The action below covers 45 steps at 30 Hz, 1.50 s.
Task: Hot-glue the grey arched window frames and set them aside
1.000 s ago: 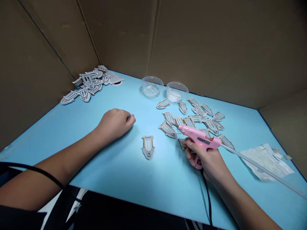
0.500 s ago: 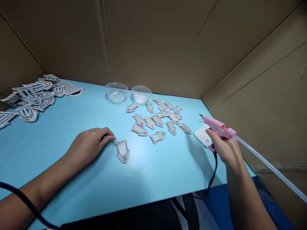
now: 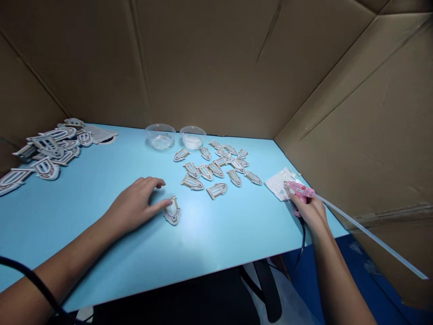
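A single arch-shaped piece lies flat on the light blue table, near its front. My left hand is open beside it, thumb touching its upper left part and fingers apart. At the right, my right hand is closed around a pink glue gun, with a long clear glue stick sticking out of its back. The gun's nozzle is low over a crumpled white sheet. Several similar arch pieces are spread across the table's middle.
Two clear plastic bowls, one with clear bits and one with white material, stand at the back. A heap of larger arch pieces lies at the far left. Cardboard walls surround the table. A black cable crosses the lower left.
My left hand has opened and its thumb has moved onto the single piece. My right hand has lowered the glue gun toward the white sheet. The view has shifted slightly.
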Motion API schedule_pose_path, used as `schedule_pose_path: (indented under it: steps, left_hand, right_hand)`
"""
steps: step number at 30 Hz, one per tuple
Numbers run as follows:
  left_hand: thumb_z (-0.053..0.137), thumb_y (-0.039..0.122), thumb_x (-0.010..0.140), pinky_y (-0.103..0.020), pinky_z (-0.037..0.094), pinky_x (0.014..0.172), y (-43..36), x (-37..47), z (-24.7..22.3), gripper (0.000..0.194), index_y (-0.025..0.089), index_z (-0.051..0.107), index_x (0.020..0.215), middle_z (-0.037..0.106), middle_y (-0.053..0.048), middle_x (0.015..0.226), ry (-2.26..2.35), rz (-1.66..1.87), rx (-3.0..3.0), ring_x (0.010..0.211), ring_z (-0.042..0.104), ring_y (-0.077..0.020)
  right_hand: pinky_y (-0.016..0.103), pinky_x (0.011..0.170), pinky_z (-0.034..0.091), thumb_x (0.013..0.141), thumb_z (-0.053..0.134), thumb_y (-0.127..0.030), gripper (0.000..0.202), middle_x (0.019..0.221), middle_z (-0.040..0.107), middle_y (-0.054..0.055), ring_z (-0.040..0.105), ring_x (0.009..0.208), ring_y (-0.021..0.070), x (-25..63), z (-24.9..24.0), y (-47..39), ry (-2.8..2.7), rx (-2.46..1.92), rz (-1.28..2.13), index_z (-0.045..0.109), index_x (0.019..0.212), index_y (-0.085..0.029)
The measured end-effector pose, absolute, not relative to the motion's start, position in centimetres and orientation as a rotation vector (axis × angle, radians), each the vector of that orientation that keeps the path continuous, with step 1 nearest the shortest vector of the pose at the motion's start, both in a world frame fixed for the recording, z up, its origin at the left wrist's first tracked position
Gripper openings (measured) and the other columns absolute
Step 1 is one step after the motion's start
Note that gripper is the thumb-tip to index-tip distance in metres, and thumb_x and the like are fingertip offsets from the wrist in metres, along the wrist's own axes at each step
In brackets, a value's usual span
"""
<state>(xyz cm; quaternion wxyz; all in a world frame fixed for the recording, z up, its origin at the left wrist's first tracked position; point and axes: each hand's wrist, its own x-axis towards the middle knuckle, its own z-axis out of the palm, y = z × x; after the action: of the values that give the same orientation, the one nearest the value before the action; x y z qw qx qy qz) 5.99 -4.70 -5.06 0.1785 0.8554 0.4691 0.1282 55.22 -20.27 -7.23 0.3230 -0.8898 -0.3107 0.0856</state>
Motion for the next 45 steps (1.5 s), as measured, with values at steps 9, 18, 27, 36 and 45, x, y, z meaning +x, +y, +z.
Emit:
schedule_pose_path:
  steps: [9,18,27,36,45]
  left_hand:
    - [0.075,0.062,0.07,-0.054,0.051,0.097,-7.2,7.3,-5.7,0.088,0.012,0.049,0.138,0.062,-0.02,0.128,1.276,0.197,2.378,0.118,0.059,-0.0418]
    - [0.057,0.029,0.081,-0.053,0.04,0.113,-7.9,7.5,-6.3,0.076,0.014,0.033,0.151,0.048,-0.02,0.152,1.041,0.255,2.477,0.14,0.044,-0.0384]
    - [0.041,0.018,0.087,-0.051,0.039,0.115,-5.6,6.7,-8.6,0.064,0.015,0.039,0.151,0.048,-0.015,0.154,1.061,0.446,2.567,0.142,0.043,-0.0333]
    - [0.039,0.036,0.09,-0.055,0.044,0.11,-4.4,5.9,-7.7,0.068,0.01,0.037,0.154,0.056,-0.018,0.143,1.409,0.322,2.395,0.131,0.052,-0.0375]
    - [0.041,0.066,0.092,-0.057,0.037,0.113,-5.6,7.1,-7.9,0.085,0.01,0.033,0.155,0.049,-0.019,0.152,1.298,0.282,2.389,0.14,0.043,-0.0409]
  right_hand:
    - [0.053,0.096,0.05,0.071,0.064,-0.065,0.077,0.126,0.065,0.028,0.064,0.115,0.0427,52.8,-8.1,-25.6,-0.833,-2.453,0.126,0.06,0.126,-0.01]
    - [0.038,0.079,0.053,0.097,0.05,-0.05,0.036,0.097,0.068,0.011,0.066,0.088,0.0255,40.1,-5.7,-24.1,-1.572,-2.06,0.3,0.066,0.103,-0.019]
    - [0.05,0.1,0.044,0.094,0.05,-0.022,0.041,0.132,0.058,0.026,0.055,0.125,0.0399,43.2,-5.2,-12.4,-1.803,-2.377,0.105,0.054,0.133,-0.008]
    - [0.042,0.1,0.044,0.082,0.054,-0.005,0.058,0.126,0.069,0.013,0.061,0.12,0.0323,48.3,-5.4,-9.2,-1.986,-2.339,0.279,0.055,0.138,-0.021]
    - [0.035,0.089,0.047,0.096,0.054,-0.036,0.039,0.123,0.068,0.019,0.064,0.112,0.0314,47.2,-4.6,-5.7,-1.899,-2.307,0.187,0.062,0.125,-0.011]
